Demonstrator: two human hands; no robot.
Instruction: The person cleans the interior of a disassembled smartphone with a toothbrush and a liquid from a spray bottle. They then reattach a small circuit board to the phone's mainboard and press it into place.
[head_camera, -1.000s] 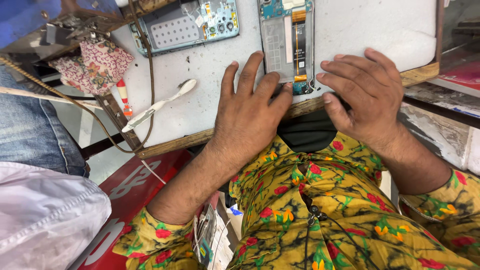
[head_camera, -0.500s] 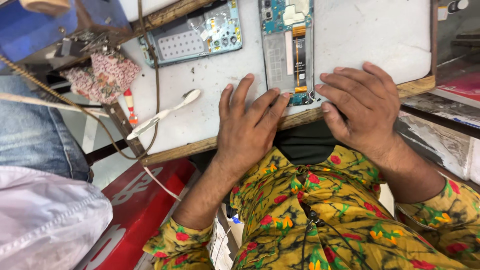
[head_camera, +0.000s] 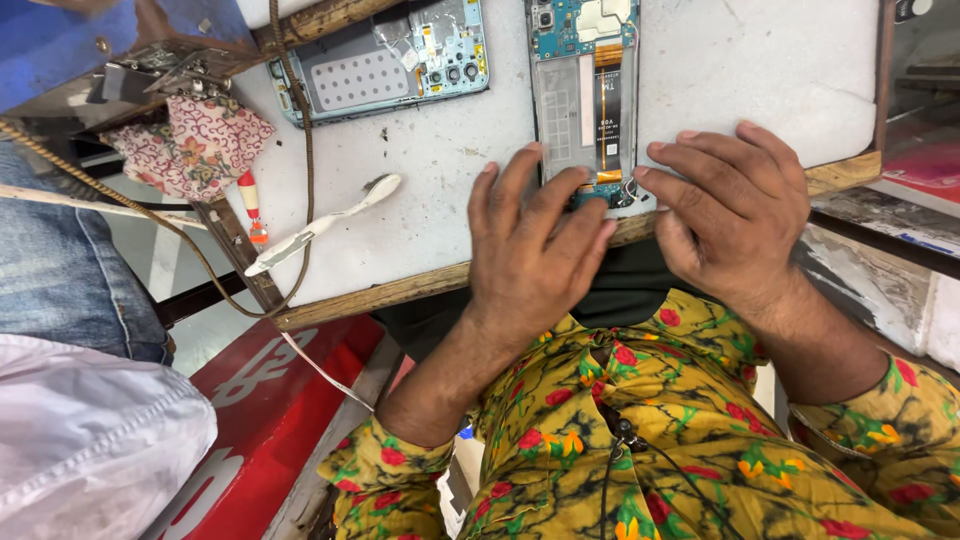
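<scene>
Lying at the near edge of the white desk (head_camera: 420, 200), the opened phone (head_camera: 585, 100) is pinned by both spread hands, left hand (head_camera: 530, 255) and right hand (head_camera: 735, 215), fingertips pressing its lower end, probably to keep it steady. A second opened phone (head_camera: 385, 65) and white tweezers (head_camera: 320, 225) lie further left.

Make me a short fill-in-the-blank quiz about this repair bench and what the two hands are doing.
1. Both hands, left and right, rest on the lower end of an opened ____, its back cover off.
2. A second opened phone lies to the ____ of it on the table.
3. The white tool lies on the table, touched by ____ hand.
4. The patterned cloth hangs off the table's ____ edge.

Missing words: phone; left; neither; left
</scene>
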